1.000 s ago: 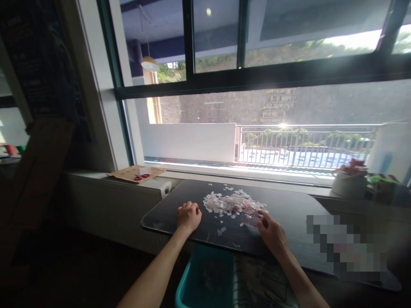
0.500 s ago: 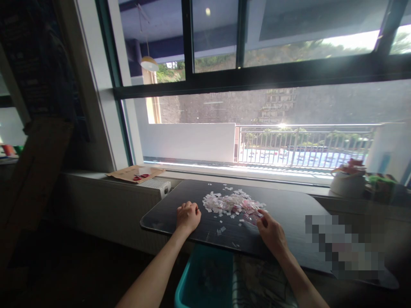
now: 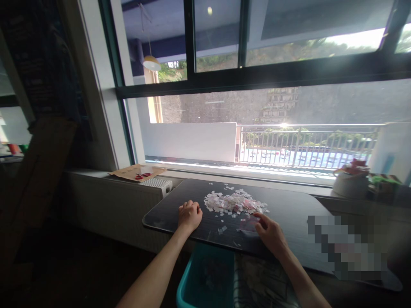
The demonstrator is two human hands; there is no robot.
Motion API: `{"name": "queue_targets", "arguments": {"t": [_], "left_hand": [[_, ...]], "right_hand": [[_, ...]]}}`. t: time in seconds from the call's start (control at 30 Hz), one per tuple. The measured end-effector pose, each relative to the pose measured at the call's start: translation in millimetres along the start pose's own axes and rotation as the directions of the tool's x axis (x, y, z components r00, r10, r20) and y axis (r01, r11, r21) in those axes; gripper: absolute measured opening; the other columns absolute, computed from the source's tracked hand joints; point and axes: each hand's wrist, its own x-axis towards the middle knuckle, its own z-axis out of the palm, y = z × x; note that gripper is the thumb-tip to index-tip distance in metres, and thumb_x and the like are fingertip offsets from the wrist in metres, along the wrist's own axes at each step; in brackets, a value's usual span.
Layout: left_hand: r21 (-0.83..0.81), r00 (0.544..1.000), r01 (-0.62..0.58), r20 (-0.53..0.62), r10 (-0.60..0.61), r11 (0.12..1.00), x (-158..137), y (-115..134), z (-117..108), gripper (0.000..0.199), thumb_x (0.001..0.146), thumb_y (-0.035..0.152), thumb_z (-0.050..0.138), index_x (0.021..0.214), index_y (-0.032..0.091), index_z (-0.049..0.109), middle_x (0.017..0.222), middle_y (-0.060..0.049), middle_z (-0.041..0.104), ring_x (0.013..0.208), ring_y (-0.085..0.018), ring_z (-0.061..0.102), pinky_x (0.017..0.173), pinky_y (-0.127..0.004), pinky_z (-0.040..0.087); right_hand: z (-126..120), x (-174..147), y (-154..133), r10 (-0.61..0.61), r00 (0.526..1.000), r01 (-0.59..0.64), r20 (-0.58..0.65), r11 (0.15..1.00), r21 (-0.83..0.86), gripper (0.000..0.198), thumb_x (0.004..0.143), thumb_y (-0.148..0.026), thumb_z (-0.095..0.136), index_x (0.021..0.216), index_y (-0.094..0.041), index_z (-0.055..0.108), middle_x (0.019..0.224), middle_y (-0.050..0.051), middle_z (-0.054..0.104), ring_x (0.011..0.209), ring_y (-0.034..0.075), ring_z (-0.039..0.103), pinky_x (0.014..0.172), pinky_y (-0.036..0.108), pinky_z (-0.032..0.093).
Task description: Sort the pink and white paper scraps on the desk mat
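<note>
A heap of small white and pinkish paper pieces lies on the dark table. My left hand rests as a loose fist on the table, left of the heap, and nothing shows in it. At the heap's near right edge is my right hand, its thumb and fingers pinched together at the edge of a thin, see-through pinkish sheet, perhaps a plastic bag. The sheet lies against the tabletop, and part of it is hard to make out. Several loose pieces are scattered between my hands.
Below the table's front edge stands a teal bin with pale scraps inside. Red-handled scissors lie on brown paper on the sill at left. At right are a pot and a blurred-out patch on the table.
My right fingertips have shifted slightly left, and the pinkish sheet now lies flatter and a little nearer the table's front edge. My left hand stays in place.
</note>
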Motion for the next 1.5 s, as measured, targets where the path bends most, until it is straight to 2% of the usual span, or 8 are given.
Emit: {"name": "queue_targets", "arguments": {"t": [0.13,0.23,0.4,0.57,0.73,0.97,1.33,1.5], "left_hand": [[0.009,1.0,-0.002,0.009,0.002,1.0,0,1,-1,0.016,0.081,0.026,0.046,0.081,0.02,0.061,0.091,-0.007,0.06,0.091,-0.022,0.054,0.082,-0.037,0.037],[0.02,1.0,-0.002,0.006,0.002,1.0,-1,1,-1,0.015,0.081,0.026,0.047,0.082,0.02,0.061,0.091,-0.007,0.06,0.09,-0.022,0.054,0.082,-0.037,0.037],[0.005,1.0,-0.014,0.001,0.014,1.0,-1,0,0,0.015,0.081,0.025,0.046,0.081,0.019,0.06,0.091,-0.007,0.06,0.089,-0.022,0.054,0.081,-0.036,0.038],[0.007,1.0,-0.011,-0.003,0.011,1.0,-1,-1,1,0.015,0.081,0.025,0.047,0.081,0.02,0.06,0.091,-0.007,0.06,0.09,-0.022,0.054,0.082,-0.036,0.037],[0.013,1.0,-0.001,-0.017,0.001,1.0,-1,0,3,0.014,0.08,0.026,0.048,0.081,0.02,0.06,0.09,-0.006,0.06,0.09,-0.023,0.053,0.081,-0.036,0.036],[-0.003,1.0,0.001,-0.009,-0.001,1.0,-2,-1,3,0.013,0.081,0.025,0.049,0.08,0.019,0.06,0.091,-0.006,0.059,0.091,-0.021,0.052,0.083,-0.036,0.035],[-0.017,1.0,0.01,0.014,-0.009,1.0,-2,0,1,0.013,0.082,0.026,0.048,0.082,0.02,0.06,0.093,-0.006,0.06,0.092,-0.021,0.053,0.084,-0.036,0.034],[-0.01,1.0,0.008,-0.001,-0.008,1.0,-3,1,0,0.013,0.081,0.025,0.049,0.081,0.02,0.06,0.092,-0.006,0.06,0.092,-0.022,0.053,0.083,-0.036,0.034]], "right_hand": [[2,-2,-1,-0.118,0.989,0.107,0.088,0.987,0.119,0.039,0.071,-0.025,0.046,0.102,-0.014,0.069,0.058,-0.002,0.058,0.052,0.013,0.051,0.054,0.023,0.039],[2,-3,-1,-0.086,0.995,0.082,0.04,0.991,0.107,0.04,0.073,-0.026,0.047,0.104,-0.013,0.068,0.062,-0.001,0.06,0.054,0.013,0.051,0.057,0.024,0.04],[4,-3,-1,-0.17,0.962,0.128,0.214,0.972,0.198,0.037,0.073,-0.025,0.05,0.103,-0.015,0.069,0.057,-0.003,0.055,0.052,0.011,0.047,0.053,0.022,0.037],[7,-4,0,-0.12,0.979,0.089,0.162,0.978,0.188,0.039,0.073,-0.025,0.049,0.105,-0.014,0.068,0.056,-0.004,0.052,0.051,0.011,0.045,0.053,0.023,0.036],[16,-12,-13,-0.215,0.936,0.139,0.277,0.953,0.268,0.039,0.074,-0.025,0.049,0.106,-0.016,0.068,0.059,-0.003,0.055,0.053,0.011,0.046,0.052,0.022,0.037],[34,-10,-28,-0.172,0.975,0.14,0.139,0.967,0.214,0.04,0.077,-0.03,0.049,0.11,-0.014,0.067,0.057,-0.003,0.056,0.051,0.011,0.047,0.052,0.022,0.036],[31,-14,-29,-0.17,0.974,0.137,0.148,0.968,0.212,0.041,0.077,-0.03,0.047,0.109,-0.014,0.067,0.058,-0.002,0.056,0.051,0.011,0.045,0.051,0.022,0.036],[30,-15,-30,-0.201,0.953,0.146,0.227,0.961,0.237,0.04,0.075,-0.025,0.047,0.107,-0.015,0.068,0.058,-0.003,0.054,0.051,0.011,0.046,0.052,0.022,0.035]]}}
